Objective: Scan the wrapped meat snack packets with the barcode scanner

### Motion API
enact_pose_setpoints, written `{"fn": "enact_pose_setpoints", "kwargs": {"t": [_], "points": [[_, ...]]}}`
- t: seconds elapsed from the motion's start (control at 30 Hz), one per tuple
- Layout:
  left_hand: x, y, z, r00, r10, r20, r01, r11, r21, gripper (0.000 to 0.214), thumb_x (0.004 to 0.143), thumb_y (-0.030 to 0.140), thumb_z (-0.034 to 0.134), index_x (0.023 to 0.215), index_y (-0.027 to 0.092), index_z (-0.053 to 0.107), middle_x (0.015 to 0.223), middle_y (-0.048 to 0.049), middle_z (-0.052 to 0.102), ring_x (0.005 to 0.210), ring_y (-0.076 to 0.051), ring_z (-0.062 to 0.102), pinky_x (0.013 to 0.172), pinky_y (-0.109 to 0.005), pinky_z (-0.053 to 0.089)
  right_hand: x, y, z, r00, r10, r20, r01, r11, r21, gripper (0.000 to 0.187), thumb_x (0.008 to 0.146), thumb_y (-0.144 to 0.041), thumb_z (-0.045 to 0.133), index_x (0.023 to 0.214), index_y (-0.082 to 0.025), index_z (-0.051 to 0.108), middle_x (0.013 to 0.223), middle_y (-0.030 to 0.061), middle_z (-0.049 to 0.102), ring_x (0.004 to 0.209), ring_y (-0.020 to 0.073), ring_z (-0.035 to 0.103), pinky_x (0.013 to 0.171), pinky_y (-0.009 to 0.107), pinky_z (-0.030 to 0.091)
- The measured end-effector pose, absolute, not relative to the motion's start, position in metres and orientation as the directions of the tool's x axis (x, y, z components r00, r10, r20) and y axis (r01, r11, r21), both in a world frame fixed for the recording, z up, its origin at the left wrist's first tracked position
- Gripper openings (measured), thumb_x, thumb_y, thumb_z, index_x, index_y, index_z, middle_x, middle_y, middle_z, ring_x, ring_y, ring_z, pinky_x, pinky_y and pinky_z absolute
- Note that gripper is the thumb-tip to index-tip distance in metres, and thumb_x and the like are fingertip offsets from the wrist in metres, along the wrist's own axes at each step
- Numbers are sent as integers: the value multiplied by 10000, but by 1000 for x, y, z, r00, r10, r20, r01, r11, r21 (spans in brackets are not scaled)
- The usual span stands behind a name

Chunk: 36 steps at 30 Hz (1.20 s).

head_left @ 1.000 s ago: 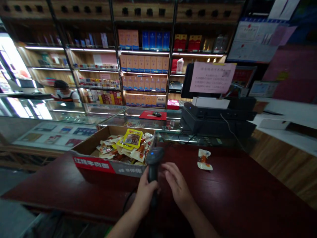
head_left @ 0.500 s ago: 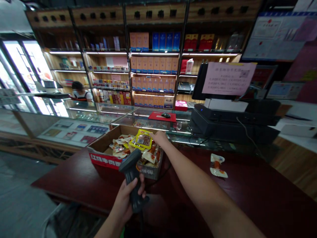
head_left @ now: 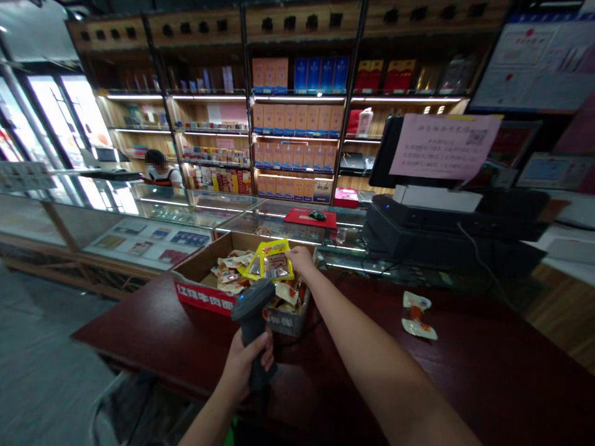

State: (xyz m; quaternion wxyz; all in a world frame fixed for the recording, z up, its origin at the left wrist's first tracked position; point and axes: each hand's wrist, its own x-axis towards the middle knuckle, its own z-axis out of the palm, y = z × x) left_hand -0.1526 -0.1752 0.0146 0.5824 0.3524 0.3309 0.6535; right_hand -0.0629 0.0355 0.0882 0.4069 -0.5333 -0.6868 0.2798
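Observation:
My left hand [head_left: 248, 359] is wrapped round the handle of a dark grey barcode scanner [head_left: 253, 303], its head turned toward the box. Over the box, my right hand [head_left: 301, 260] pinches the right edge of a yellow snack packet [head_left: 277, 261] with a clear window. Another yellow packet [head_left: 253, 266] lies just behind and left of it. Beneath and around them, the open cardboard box [head_left: 199, 297] holds several white-and-brown snack packets [head_left: 230, 272]. The scanner hides part of the box's front.
One white-ended snack packet [head_left: 417, 314] lies on the dark red table [head_left: 362, 365] at the right. Behind stand a glass counter [head_left: 223, 214], a computer mouse [head_left: 317, 215] on a red mat and a monitor [head_left: 383, 152]. A person [head_left: 160, 170] is at the far left.
The yellow packet in my right hand has been raised and tipped more upright. A blue light now shows on the scanner. The whole view has shifted slightly.

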Motion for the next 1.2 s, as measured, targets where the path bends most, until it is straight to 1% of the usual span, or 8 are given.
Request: {"fn": "enact_pose_setpoints", "kwargs": {"t": [0.13,0.27,0.37,0.5,0.6,0.7,0.87,1.2], "points": [[-141,-168,12,-48,993,105,-526,-114,843,326,662,343,715,723,143,464,528,57,433,376,-30,359,367,-184,311,-20,16,84,106,954,282,180,260,-949,296,758,-437,472,760,-175,610,722,34,678,682,189,624,595,272,463],[-127,-164,8,63,990,128,-532,-75,843,341,659,354,715,787,138,485,536,51,451,363,-32,361,351,-183,310,36,-18,70,214,955,207,-108,234,-966,324,755,-513,439,766,-205,538,722,22,655,660,188,633,588,301,497],[-117,-164,4,150,979,139,-539,-37,842,413,659,355,714,934,146,490,565,50,480,354,-37,374,339,-182,318,66,-42,54,176,980,95,-249,138,-959,348,728,-523,484,788,-188,557,705,52,664,629,220,649,552,358,511],[-109,-165,-3,244,961,132,-520,15,854,449,657,384,708,969,152,484,562,51,487,336,-35,369,326,-176,318,80,-61,28,39,995,-92,-530,-57,-846,283,633,-357,667,841,-198,560,791,41,687,707,223,668,642,387,524],[-109,-164,-8,289,952,96,-463,51,885,418,652,418,701,882,141,491,513,55,468,320,-40,368,318,-180,327,79,-67,10,286,956,57,-416,177,-892,377,574,-263,723,889,-217,520,852,10,667,769,209,655,713,384,516],[-109,-163,-11,290,955,71,-404,55,913,412,646,442,697,824,139,483,483,53,467,316,-49,379,316,-184,338,75,-69,4,392,887,243,-188,336,-923,388,606,-265,700,935,-203,503,914,33,645,839,208,635,782,381,494],[-109,-165,-8,267,962,63,-373,43,927,382,660,453,683,735,145,469,478,41,478,319,-49,386,324,-181,340,78,-71,10,439,851,287,-40,338,-940,370,646,-262,656,963,-185,483,948,78,638,843,225,631,778,390,483],[-111,-163,-12,286,957,56,-367,56,928,379,662,464,678,742,151,480,452,46,465,310,-54,380,322,-179,325,80,-74,12,464,828,315,-23,366,-930,375,665,-281,661,977,-196,471,973,83,640,866,226,633,769,375,490]]}}
